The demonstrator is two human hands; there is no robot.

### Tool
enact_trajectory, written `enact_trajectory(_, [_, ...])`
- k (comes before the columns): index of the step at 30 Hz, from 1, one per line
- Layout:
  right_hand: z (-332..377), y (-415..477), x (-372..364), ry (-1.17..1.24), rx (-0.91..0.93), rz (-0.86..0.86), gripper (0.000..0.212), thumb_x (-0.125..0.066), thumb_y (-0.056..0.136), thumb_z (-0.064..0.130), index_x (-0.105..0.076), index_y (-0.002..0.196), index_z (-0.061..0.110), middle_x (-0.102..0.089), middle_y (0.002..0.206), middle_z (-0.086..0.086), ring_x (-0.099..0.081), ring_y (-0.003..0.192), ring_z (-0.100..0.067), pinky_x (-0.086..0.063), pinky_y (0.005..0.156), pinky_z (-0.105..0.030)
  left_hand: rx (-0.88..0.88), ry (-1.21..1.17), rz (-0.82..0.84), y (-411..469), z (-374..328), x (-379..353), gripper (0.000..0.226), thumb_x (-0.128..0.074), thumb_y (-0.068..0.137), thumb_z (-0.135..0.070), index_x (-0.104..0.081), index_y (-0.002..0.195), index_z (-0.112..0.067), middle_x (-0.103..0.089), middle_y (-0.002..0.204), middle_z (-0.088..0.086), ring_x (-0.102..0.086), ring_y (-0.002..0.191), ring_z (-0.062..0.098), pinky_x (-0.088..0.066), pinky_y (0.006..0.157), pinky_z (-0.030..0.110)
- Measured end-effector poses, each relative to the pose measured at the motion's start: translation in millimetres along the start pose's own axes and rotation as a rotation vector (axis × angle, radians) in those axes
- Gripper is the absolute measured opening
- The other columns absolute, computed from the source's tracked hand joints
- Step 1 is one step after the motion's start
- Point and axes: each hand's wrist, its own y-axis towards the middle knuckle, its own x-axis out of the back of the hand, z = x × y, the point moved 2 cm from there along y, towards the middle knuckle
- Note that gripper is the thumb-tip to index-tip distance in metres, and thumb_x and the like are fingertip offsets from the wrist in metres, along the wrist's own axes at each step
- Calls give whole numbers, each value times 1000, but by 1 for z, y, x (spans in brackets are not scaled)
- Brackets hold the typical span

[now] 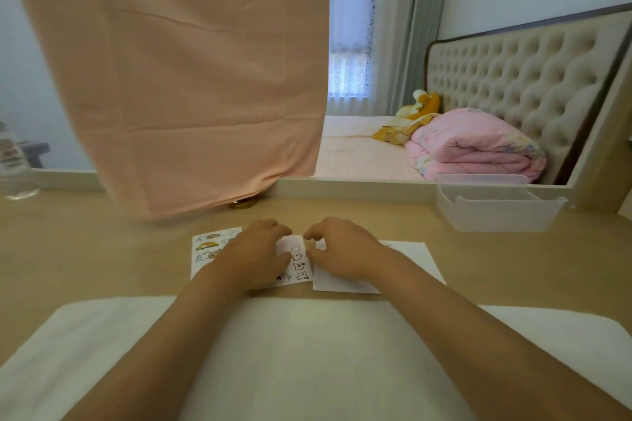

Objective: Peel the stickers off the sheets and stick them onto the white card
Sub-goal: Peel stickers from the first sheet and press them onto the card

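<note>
A bedroom shows behind a light wooden desk [102, 249]: a tufted headboard [519, 79], a folded pink quilt [478, 147] on the bed, and a peach cloth [178, 72] hanging over the desk's far edge. A clear plastic tray [499, 212] sits at the right rear, and a white towel [307, 352] covers the near edge under both forearms. In the head view, two sticker sheets lie side by side at the centre — the left sticker sheet [210, 246] flat on the desk, the pink sticker sheet [295, 263] between the hands. The left hand [260, 253] presses on the pink sheet, fingers curled at its top edge; the right hand [342, 249] pinches narrowly at that sheet's upper right corner. The white card [417, 260] lies just right of the sheets, partly under the right wrist.
</note>
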Motion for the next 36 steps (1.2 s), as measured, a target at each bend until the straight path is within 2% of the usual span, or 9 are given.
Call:
enact_trajectory(5, [12, 24, -16, -94, -53, 60, 61, -57, 90, 51, -48, 145, 28, -45, 141, -3, -45, 131, -26, -42, 104, -39, 1, 63, 115, -8, 13, -9, 82, -51, 93, -60, -21, 157, -20, -28, 161, 1, -25, 147, 22, -26, 118, 42])
enact_trajectory(14, [1, 31, -25, -29, -47, 41, 47, -60, 88, 49, -56, 133, 36, -45, 129, 3, -39, 125, -18, -38, 105, -40, -47, 60, 12, 3, 25, -8, 79, -57, 85, -67, -36, 150, -28, -47, 139, -4, -37, 129, 18, -34, 106, 37])
enact_trajectory(19, [3, 32, -20, 441, -32, -85, 38, -68, 87, 27, -58, 121, 42, -61, 107, 7, -59, 93, -10, -50, 84, -29, -14, -33, -206, 3, 23, 1, 47, -67, 83, -55, -57, 124, -35, -58, 109, -13, -50, 103, 11, -38, 88, 30])
enact_trajectory(21, [5, 32, -19, 660, -49, -142, 44, -70, 87, 19, -58, 124, 41, -64, 91, 1, -62, 80, -11, -55, 80, -33, 14, -101, -269, 1, 22, 4, 37, -69, 83, -52, -59, 114, -34, -60, 101, -14, -55, 96, 11, -41, 82, 29])
enact_trajectory(23, [6, 31, -16, 815, -57, -169, 50, -72, 89, 12, -55, 132, 32, -62, 81, -5, -62, 76, -12, -54, 78, -30, 22, -128, -314, -3, 19, 8, 34, -69, 82, -52, -60, 109, -34, -61, 96, -15, -57, 90, 10, -45, 78, 29])
enact_trajectory(27, [9, 28, -4, 1093, -115, -192, 47, -74, 89, 8, -52, 128, 24, -75, 92, -6, -73, 82, -14, -54, 70, -25, 25, -182, -342, -8, 16, 15, 34, -62, 83, -60, -58, 106, -36, -63, 94, -15, -57, 85, 7, -48, 77, 32])
enact_trajectory(30, [10, 27, 7, 1064, -92, -210, 37, -71, 91, 6, -59, 124, 17, -74, 93, -11, -72, 82, -18, -57, 71, -34, -4, -200, -332, -13, 13, 19, 54, -45, 82, -71, -55, 126, -40, -63, 113, -18, -56, 102, 7, -47, 90, 36])
enact_trajectory(33, [12, 22, 17, 860, -1, -170, 24, -66, 93, 1, -70, 106, 20, -72, 95, -13, -68, 81, -22, -59, 78, -39, -33, -233, -378, -18, 14, 28, 65, -47, 93, -57, -35, 152, -29, -45, 148, -12, -37, 135, 12, -33, 112, 36])
enact_trajectory(36, [17, 18, 22, 739, 65, -136, 31, -62, 93, -2, -72, 98, 26, -73, 99, -12, -71, 90, -28, -59, 78, -32, -132, -202, -395, -22, 15, 37, 63, -44, 91, -46, -38, 152, -27, -44, 149, -11, -32, 139, 10, -29, 116, 37])
